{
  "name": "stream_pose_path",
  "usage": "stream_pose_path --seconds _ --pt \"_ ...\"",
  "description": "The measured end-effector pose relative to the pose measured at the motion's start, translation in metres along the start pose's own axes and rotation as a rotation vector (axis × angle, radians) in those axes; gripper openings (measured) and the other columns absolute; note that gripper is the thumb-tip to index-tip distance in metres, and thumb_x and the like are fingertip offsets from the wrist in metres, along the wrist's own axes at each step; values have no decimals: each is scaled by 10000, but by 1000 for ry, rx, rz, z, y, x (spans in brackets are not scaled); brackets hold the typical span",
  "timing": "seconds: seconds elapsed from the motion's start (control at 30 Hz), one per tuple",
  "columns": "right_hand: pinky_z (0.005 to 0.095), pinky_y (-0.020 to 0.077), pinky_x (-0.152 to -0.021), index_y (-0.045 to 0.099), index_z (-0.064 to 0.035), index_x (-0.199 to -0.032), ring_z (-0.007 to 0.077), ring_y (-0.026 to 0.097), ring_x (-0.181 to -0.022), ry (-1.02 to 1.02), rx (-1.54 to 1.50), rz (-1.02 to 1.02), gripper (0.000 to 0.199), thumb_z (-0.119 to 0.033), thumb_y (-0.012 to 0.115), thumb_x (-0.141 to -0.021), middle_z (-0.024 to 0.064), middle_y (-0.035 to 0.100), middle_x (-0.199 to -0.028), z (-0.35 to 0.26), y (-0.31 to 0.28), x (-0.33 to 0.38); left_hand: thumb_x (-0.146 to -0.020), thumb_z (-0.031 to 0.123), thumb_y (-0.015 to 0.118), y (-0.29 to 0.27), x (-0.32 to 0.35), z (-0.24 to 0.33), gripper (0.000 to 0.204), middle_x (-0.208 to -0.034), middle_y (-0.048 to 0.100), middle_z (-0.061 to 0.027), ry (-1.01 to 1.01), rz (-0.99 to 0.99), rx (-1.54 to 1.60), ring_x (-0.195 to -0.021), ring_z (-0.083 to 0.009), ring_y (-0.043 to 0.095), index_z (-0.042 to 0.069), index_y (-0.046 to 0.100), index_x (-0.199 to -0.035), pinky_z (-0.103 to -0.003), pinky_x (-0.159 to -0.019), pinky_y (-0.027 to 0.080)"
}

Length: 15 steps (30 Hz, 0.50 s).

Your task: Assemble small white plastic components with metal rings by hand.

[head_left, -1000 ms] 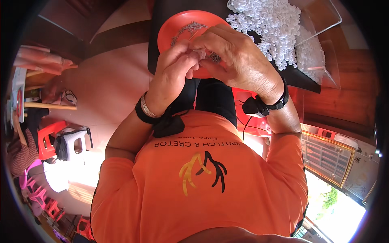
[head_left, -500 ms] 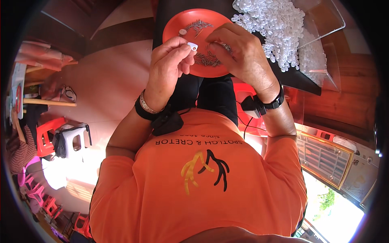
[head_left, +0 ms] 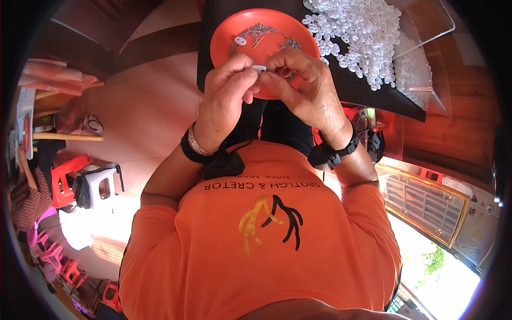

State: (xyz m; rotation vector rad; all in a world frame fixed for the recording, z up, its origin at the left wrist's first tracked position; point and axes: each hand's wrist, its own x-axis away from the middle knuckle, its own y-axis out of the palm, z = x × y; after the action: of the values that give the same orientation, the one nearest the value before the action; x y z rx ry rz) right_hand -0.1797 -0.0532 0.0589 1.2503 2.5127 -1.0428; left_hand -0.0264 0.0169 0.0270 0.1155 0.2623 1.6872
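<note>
Left hand (head_left: 226,93) and right hand (head_left: 304,85) pinch one small white part (head_left: 259,68) together, apparently mid-assembly; one finished-looking piece (head_left: 240,40) lies on the orange plate (head_left: 224,45), the tabletop's far-right white heap (head_left: 362,32) still large.

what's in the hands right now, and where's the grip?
A small white plastic piece, pinched between the fingertips of the left hand and right hand, above the orange plate. Which part of it they grip cannot be told.

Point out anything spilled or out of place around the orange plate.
White plastic pieces lie loose in a heap on the black table, outside the clear container. One white ring sits among the metal pins on the orange plate.
</note>
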Motion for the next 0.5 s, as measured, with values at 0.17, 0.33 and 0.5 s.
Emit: stream_pose_path --seconds 0.17,0.33,0.5 --pt "310 494 -573 602 -27 -839 233 631 -661 8 57 -88 102 -90 655 -779 81 615 -741 -11 -16 4 -864 77 523 8 8 -1 111 -654 519 -91 206 -59 -315 -551 -133 498 -17 500 -808 -282 -508 383" --pt "332 474 -533 609 -46 -830 250 613 -642 -55 317 -266 99 -108 647 -762 74 608 -725 -17 -27 8 -844 85 547 11 13 2 102 -705 525 -157 358 -129 -609 -579 -272 535 -2 500 -815 -341 -546 421" --pt "315 505 -557 623 -49 -839 241 630 -664 6 175 -160 114 -77 673 -741 75 617 -755 -17 -19 9 -839 85 530 3 11 -2 98 -678 524 -119 213 -177 -455 -556 -223 513 -4 506 -804 -313 -538 402"
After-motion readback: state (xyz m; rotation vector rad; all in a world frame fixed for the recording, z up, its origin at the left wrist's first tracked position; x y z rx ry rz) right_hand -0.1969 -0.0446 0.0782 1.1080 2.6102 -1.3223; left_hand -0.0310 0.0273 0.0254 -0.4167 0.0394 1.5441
